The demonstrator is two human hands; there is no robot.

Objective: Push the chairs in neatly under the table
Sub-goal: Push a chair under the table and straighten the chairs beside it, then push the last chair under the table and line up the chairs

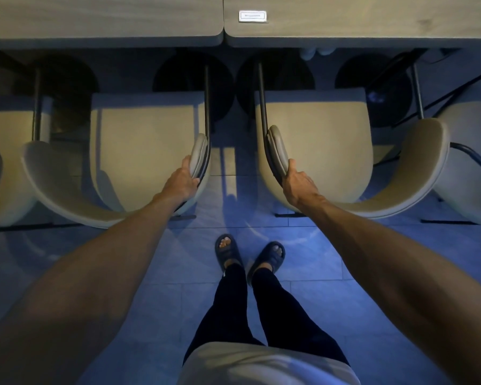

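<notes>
Two beige armchairs with dark metal frames stand side by side in front of the wooden table. My left hand grips the padded right armrest of the left chair. My right hand grips the padded left armrest of the right chair. Both seats sit short of the table's front edge, with their curved backs toward me. The fronts of the seats lie in shadow near the table's round dark bases.
A second tabletop butts against the first and carries a small white label. More beige chairs stand at the far left and far right. Cables run under the table at right. My slippered feet stand on the tiled floor between the chairs.
</notes>
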